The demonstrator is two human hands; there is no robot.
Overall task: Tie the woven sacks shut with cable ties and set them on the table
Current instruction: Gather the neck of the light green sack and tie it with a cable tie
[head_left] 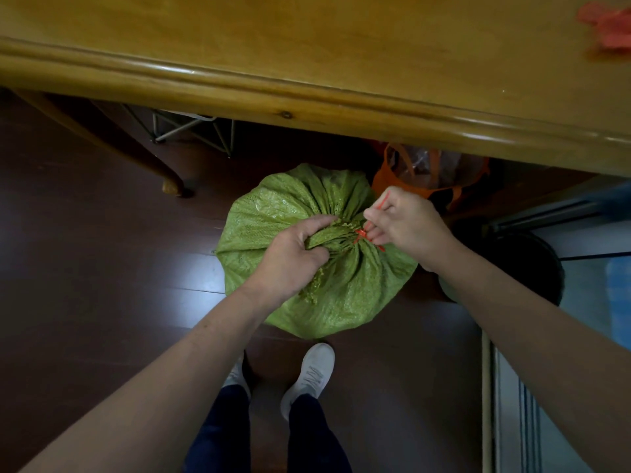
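Note:
A full green woven sack (355, 298) stands on the dark floor just in front of the wooden table (307, 87). My left hand (293, 254) grips the bunched neck of the sack. A red cable tie (362, 235) is looped round that neck. My right hand (406, 220) pinches the tie's free tail, which sticks up past my fingers.
Several red cable ties (611, 25) lie blurred on the table's far right. An orange mesh bag (433, 175) sits under the table behind the sack. A table leg (160, 172) stands at left, a dark round bin (522, 268) at right. My white shoes (307, 373) are close behind the sack.

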